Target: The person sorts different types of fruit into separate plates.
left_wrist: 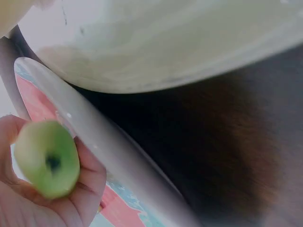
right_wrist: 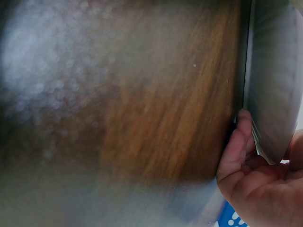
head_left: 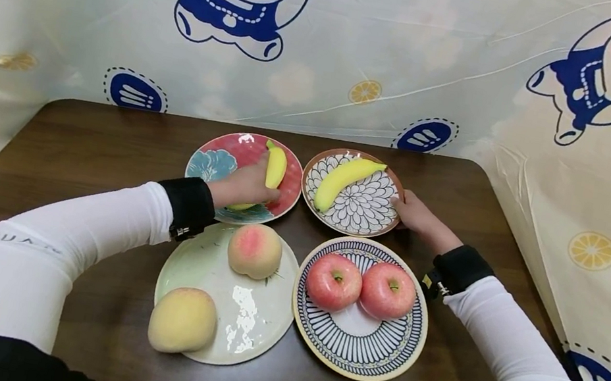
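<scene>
My left hand (head_left: 249,183) grips a yellow banana (head_left: 276,167) over the red plate (head_left: 285,204) with a blue flower. In the left wrist view, the fingers curl round the banana (left_wrist: 47,158), whose dark-tipped end faces the camera. Part of it is hidden by the hand. My right hand (head_left: 420,216) pinches the right rim of the brown-edged petal plate (head_left: 362,209), thumb on top. Seen from the right wrist, its fingers (right_wrist: 236,146) reach beneath the plate's edge (right_wrist: 274,85). Another banana (head_left: 345,182) lies diagonally on that plate.
Nearer me, a pale green plate (head_left: 243,320) holds a pink-blushed peach (head_left: 255,251) and a yellowish peach-like fruit (head_left: 183,321) overlapping its left rim. Beside it, a blue-patterned plate (head_left: 352,351) bears two red apples (head_left: 334,282). All stand close together on a dark wooden table (head_left: 125,152).
</scene>
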`<state>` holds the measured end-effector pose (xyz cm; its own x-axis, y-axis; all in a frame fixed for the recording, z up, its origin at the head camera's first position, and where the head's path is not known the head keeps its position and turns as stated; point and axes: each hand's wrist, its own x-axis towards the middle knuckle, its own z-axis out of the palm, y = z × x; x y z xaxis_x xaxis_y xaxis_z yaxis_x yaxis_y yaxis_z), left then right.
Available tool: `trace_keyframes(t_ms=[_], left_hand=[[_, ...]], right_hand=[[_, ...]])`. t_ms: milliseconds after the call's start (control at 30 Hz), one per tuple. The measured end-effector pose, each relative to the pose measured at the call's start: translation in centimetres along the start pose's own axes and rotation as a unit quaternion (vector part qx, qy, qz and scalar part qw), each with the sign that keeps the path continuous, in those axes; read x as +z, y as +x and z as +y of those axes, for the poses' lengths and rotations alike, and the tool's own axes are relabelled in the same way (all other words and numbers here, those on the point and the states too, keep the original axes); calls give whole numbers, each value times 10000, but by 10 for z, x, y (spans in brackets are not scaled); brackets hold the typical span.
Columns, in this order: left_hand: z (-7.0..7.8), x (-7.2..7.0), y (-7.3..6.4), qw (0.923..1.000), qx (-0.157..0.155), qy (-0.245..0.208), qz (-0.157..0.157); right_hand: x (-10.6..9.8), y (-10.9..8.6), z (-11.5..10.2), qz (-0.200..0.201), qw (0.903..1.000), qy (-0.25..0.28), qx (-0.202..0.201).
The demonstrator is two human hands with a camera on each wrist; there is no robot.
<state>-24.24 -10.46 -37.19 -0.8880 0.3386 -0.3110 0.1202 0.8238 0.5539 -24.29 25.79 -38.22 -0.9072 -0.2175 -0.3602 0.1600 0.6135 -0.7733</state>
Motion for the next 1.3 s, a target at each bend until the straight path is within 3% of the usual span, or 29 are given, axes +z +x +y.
trace_keyframes(t_ms=[200,433,667,767,867,933,1067,1200,1300], left_hand=[[-8,-6,-9,9999,52,-6,132],[-14,-15,-22,9992,-132,176,336],[-12,-33,-27,9977,423,54,533],[1,-47,-27,9939,802,-72,754],[23,-64,-26,9887,1132,-149,974],[42,-74,-24,9847,1350,-151,1095],[84,-88,-20,9819,1586,-80,1035],[115,-83,-12,9784,1874,216,851],[126,-69,-4,9720,2203,414,697]], right_hand=[[2,0,-4,38,9998,-115,188],[6,-2,-5,77,9992,-229,309],[5,-4,-7,34,9997,-196,163],[3,-4,-6,24,9996,-206,182],[3,-5,-6,31,9996,-223,192],[2,-7,-6,36,9996,-233,179],[0,-10,-4,62,9992,-295,244],[0,-10,-1,39,9992,-311,253],[1,-9,-1,13,9995,-259,195]])
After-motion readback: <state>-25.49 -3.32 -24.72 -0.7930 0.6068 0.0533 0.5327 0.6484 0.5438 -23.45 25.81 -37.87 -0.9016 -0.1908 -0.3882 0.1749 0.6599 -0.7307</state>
